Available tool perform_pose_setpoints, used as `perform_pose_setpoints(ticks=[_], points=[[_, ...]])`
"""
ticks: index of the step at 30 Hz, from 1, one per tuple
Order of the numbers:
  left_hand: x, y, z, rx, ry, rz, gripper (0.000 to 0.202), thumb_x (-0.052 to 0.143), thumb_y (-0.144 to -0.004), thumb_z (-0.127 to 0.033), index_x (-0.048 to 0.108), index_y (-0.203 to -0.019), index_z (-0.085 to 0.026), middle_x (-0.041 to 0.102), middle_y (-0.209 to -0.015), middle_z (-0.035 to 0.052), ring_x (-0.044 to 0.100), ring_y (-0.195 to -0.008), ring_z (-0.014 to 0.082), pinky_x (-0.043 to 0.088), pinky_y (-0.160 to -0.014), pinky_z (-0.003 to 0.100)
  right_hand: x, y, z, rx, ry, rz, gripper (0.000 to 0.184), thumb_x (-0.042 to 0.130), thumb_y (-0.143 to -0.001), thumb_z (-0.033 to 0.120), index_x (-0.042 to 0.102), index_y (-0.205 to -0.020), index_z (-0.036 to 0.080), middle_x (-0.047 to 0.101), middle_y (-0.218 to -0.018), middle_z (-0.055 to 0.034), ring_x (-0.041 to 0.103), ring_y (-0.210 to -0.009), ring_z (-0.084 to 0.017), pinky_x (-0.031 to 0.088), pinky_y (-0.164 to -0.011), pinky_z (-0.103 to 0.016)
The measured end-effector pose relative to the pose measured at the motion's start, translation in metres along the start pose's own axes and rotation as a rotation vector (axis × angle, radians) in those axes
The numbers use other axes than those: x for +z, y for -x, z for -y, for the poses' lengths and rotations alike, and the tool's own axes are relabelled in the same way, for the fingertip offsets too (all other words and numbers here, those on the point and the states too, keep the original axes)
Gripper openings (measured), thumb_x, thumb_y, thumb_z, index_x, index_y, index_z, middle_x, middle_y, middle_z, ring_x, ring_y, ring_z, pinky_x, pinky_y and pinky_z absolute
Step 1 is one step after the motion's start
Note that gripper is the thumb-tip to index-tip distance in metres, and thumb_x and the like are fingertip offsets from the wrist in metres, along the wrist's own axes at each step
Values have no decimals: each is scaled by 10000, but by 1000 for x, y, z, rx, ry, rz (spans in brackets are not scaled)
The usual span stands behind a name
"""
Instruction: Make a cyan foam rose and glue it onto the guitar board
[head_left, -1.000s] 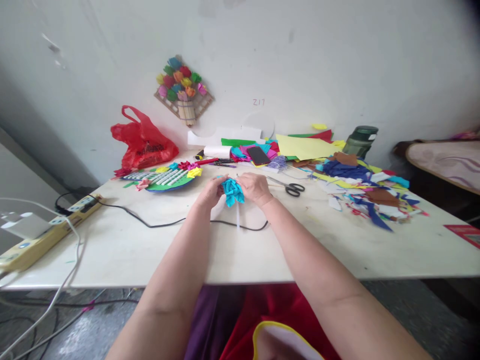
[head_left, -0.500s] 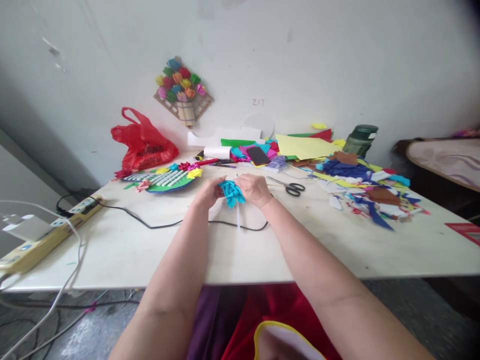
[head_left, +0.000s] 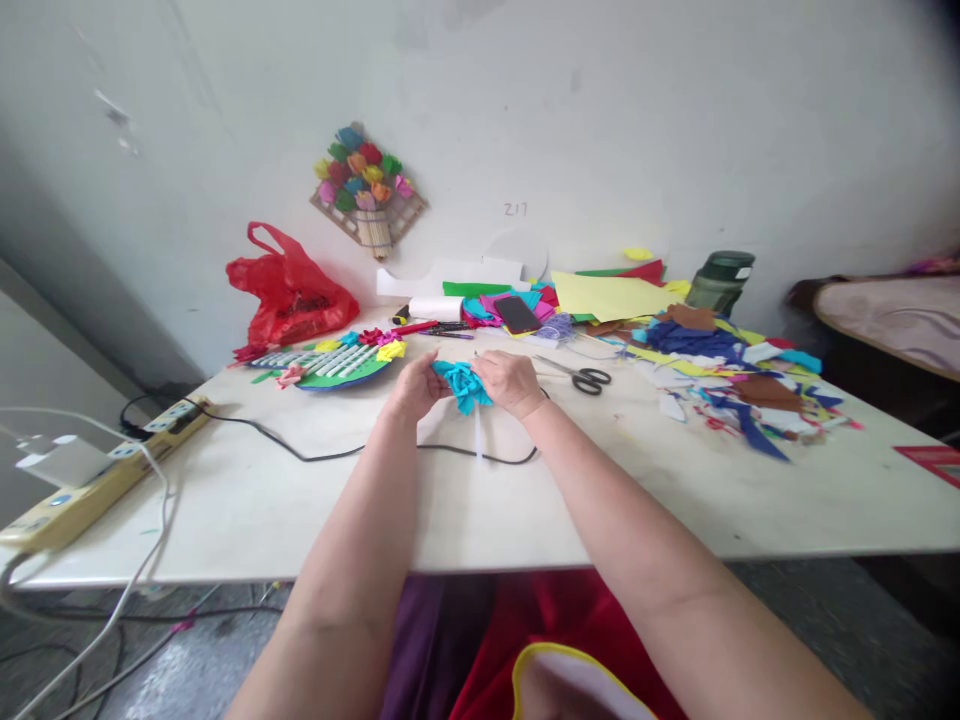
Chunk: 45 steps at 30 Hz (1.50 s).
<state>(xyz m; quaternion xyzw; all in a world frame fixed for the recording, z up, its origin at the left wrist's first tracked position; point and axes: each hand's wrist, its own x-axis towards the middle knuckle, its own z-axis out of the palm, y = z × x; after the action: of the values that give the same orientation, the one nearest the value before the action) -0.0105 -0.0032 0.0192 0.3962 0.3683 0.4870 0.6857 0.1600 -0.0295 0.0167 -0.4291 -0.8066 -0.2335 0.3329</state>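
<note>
My left hand (head_left: 415, 387) and my right hand (head_left: 510, 381) both pinch a folded turquoise paper flower (head_left: 461, 385) just above the white table (head_left: 480, 500). The fingers of each hand are closed on its edges. A thin white stick (head_left: 477, 435) hangs down from the flower toward me. A black cable (head_left: 315, 452) runs across the table under my hands.
Black scissors (head_left: 581, 375) lie right of my hands. A heap of coloured paper scraps (head_left: 735, 385) fills the right side, with a phone (head_left: 516, 313), a green jar (head_left: 720, 282) and a red bag (head_left: 292, 295) near the wall. A power strip (head_left: 97, 478) sits at the left edge.
My hands have turned and worked the turquoise flower a little, staying in the same spot. The view has shifted slightly.
</note>
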Motion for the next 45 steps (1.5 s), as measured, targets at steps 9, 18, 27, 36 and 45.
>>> perform_pose_setpoints(ticks=[9,18,27,36,45], points=[[-3,2,-4,-42,-41,-13,273,471,-800,-272,575,-598,-121,616,-539,60,593,-504,170,491,-575,307,6,0,1,-34,14,-14,342,376,-920,246,675,-771,176,624,-715,-45,488,-659,-123,222,-556,-284],[-4,6,-9,-104,-64,-2,258,445,-799,-226,557,-590,-124,600,-530,61,568,-471,162,494,-552,316,5,1,2,-52,-6,41,312,384,-914,232,668,-799,173,623,-736,-47,486,-685,-131,225,-562,-279],[-4,10,-8,15,-147,25,89,549,-706,-174,614,-695,-115,615,-595,28,585,-543,142,509,-636,304,4,0,2,5,-39,56,327,386,-912,250,679,-788,175,644,-752,-51,520,-691,-133,260,-572,-273],[-8,6,-3,179,-263,60,147,699,-596,-255,646,-612,-119,616,-600,31,560,-590,135,482,-687,295,12,3,-7,187,-230,167,250,474,-872,313,702,-963,264,701,-956,-18,619,-858,-139,407,-696,-220],[-9,7,-2,215,-338,99,194,722,-605,-296,658,-610,-113,629,-622,40,582,-626,140,468,-718,280,7,3,-11,270,-460,185,221,547,-827,274,708,-978,267,707,-1013,-7,641,-930,-142,463,-786,-226]])
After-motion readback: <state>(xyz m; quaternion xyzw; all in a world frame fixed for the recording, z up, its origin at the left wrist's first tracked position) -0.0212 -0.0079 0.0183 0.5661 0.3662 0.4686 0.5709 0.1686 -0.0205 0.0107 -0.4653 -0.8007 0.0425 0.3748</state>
